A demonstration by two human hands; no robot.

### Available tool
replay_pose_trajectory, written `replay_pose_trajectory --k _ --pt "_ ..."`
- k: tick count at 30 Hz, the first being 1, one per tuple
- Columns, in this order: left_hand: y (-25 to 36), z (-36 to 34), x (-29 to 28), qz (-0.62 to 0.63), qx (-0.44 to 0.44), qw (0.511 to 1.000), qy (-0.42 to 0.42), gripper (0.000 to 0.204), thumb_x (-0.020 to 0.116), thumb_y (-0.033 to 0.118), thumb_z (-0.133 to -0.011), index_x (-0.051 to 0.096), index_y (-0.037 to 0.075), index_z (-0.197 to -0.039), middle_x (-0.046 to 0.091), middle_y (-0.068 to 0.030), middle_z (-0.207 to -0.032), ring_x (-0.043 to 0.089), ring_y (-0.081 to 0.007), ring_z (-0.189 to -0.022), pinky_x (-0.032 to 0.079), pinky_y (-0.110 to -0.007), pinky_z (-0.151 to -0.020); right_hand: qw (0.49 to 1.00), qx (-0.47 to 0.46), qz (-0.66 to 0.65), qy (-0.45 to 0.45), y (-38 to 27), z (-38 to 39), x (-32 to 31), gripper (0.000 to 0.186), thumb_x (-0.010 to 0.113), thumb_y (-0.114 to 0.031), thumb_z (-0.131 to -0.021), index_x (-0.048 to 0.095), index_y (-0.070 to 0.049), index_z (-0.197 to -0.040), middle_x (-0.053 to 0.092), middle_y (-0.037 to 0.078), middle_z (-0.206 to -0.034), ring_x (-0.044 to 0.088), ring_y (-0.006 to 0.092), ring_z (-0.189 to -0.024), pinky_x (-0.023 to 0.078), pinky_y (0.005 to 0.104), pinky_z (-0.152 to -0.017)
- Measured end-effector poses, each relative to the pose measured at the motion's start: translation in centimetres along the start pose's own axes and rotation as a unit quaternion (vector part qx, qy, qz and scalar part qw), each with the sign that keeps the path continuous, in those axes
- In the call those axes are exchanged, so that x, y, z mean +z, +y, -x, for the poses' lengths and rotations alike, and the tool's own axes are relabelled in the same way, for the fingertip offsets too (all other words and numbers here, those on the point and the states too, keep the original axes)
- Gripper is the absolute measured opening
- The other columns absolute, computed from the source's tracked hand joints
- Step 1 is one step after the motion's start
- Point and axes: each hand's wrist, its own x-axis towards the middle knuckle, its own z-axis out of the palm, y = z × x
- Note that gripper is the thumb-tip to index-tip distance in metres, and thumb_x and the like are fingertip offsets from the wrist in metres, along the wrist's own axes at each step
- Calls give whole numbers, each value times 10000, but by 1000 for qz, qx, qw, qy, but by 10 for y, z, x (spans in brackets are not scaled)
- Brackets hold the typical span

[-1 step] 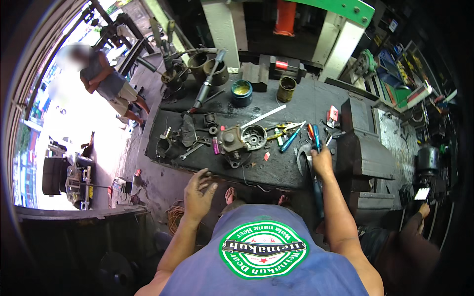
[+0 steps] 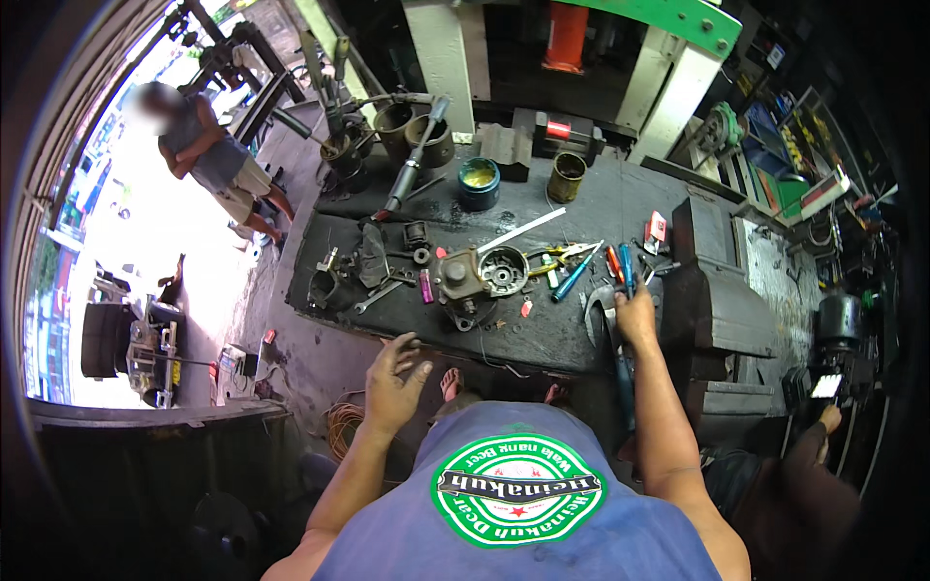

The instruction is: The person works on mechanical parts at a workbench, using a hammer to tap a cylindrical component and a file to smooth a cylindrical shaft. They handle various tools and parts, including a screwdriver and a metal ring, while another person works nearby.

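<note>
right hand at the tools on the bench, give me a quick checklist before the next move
1. Right hand on the tools: ok, it rests among the screwdrivers at the bench's right end.
2. Grip closed on one tool: cannot tell, fingers hide it.
3. Left hand free: ok, open and empty, off the bench's near edge.
4. Metal housing reachable: ok, it sits between the hands.
5. Bench space around it: not ok, wrench, pliers and small parts crowd it.
6. Bystander away from the bench: ok, stands off its far left.

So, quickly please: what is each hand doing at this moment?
Left hand: open, fingers spread, holding nothing, at the near edge of the workbench.
Right hand: on the tools; grip cannot be told.
</note>
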Motion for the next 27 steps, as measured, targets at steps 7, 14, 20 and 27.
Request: replay_pose_trajectory --k 7,14,20,27 --pt "-18 -24 -14 -30 24 994 -100 572 860 104 -991 650 20 -1516 764 -190 -1366 750 -284 -1288 614 -414 -1084 982 -115 94 117 -34 -26 16 643 795 -109 -971 592 -41 -1578 648 293 -1485 642 480 -1361 508 498 -1194" --pt "-52 -62 -63 -12 27 989 -142 514 835 26 -983 675 -20 -1469 769 -196 -1354 760 -276 -1272 616 -405 -1089 989 -68 100 -81 -63 47 31 422 768 -149 -1005 731 3 -1396 755 294 -1333 727 449 -1262 565 508 -1096" --pt "-70 -93 -106 -37 48 983 -173 476 830 40 -996 687 -34 -1443 773 -194 -1336 769 -269 -1240 615 -396 -1085 981 1 97 -168 -86 104 51 356 773 -220 -1025 785 -2 -1306 803 276 -1212 780 449 -1130 605 515 -1011" --pt "-62 -93 -97 -43 19 983 -175 491 806 23 -998 673 -29 -1468 773 -181 -1338 764 -246 -1229 601 -385 -1093 993 15 115 -25 -76 69 46 300 730 -161 -1036 779 34 -1259 805 303 -1162 789 458 -1088 611 517 -969"
